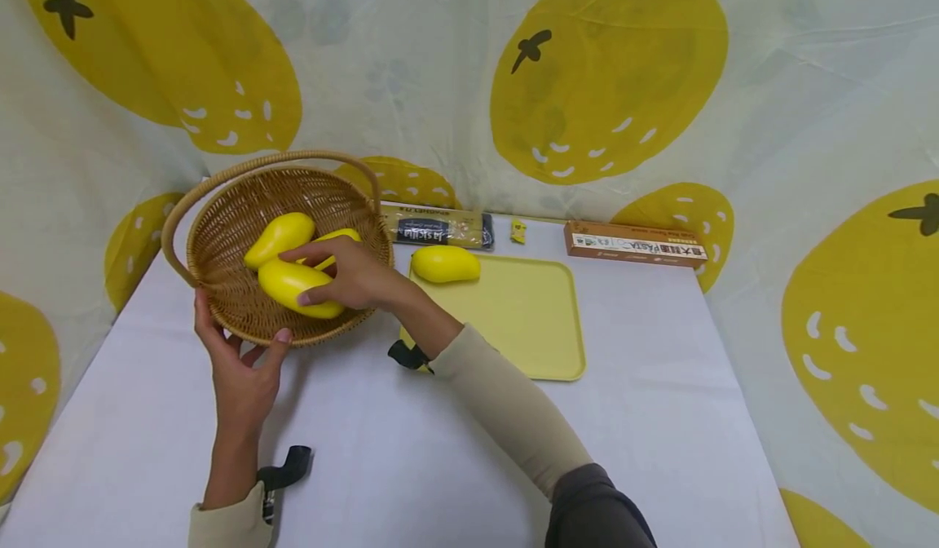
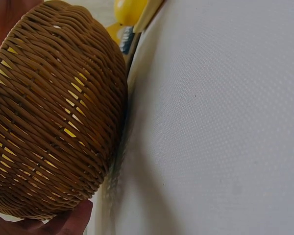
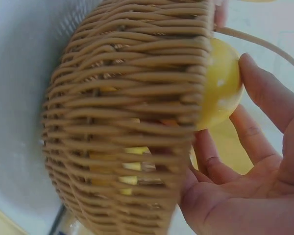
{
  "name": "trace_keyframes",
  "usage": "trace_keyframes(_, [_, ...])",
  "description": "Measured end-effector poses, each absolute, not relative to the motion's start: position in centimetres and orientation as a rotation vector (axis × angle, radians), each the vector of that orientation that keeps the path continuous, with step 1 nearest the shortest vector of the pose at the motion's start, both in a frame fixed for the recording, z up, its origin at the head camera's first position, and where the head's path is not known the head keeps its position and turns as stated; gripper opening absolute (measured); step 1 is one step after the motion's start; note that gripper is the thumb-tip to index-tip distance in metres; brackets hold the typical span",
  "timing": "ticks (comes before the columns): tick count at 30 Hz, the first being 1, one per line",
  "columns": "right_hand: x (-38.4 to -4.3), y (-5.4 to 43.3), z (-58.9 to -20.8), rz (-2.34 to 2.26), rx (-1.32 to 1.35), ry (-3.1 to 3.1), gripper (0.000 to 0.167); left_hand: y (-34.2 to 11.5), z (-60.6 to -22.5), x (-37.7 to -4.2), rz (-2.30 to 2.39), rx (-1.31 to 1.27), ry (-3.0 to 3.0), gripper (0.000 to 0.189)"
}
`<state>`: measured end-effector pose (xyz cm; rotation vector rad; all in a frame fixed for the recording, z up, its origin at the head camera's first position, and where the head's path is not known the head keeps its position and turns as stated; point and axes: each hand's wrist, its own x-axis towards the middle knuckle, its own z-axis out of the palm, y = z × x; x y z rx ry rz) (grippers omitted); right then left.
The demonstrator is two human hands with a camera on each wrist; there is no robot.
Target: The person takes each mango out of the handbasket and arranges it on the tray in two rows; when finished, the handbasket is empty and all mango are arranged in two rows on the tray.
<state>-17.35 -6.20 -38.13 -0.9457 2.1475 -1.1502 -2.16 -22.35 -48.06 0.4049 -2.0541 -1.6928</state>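
A brown wicker basket (image 1: 220,238) with an arched handle stands at the left of the table, its opening toward me. My left hand (image 1: 245,377) grips its near rim, thumb and fingers spread along the edge. Inside the basket, my right hand (image 1: 352,275) holds a yellow mango (image 1: 282,285) between thumb and fingers. Behind it lies another mango (image 1: 281,236); a third mango (image 1: 346,236) is partly hidden by the right hand. In the right wrist view the held mango (image 3: 223,83) shows above the woven rim. Another mango (image 1: 446,264) lies on a pale yellow tray (image 1: 528,311).
Along the back edge are a dark pasta packet (image 1: 436,228), a small yellow wrapped piece (image 1: 518,231) and a brown pasta box (image 1: 634,244). A white cloth (image 1: 645,417) covers the table. Fruit-print curtain (image 1: 411,59) hangs behind and at both sides.
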Motion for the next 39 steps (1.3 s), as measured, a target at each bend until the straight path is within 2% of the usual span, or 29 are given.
trace_keyframes(13, [-17.2, -2.7, -36.6, -1.308, -0.923, 2.137, 0.06, -22.4, -48.1, -2.1, -1.658, 0.401, -2.074, 0.115])
trace_keyframes(39, [-17.9, 4.9, -36.1, -1.488, -0.798, 2.162, 0.057, -22.4, -48.2, -2.1, -1.66, 0.387, -2.073, 0.116])
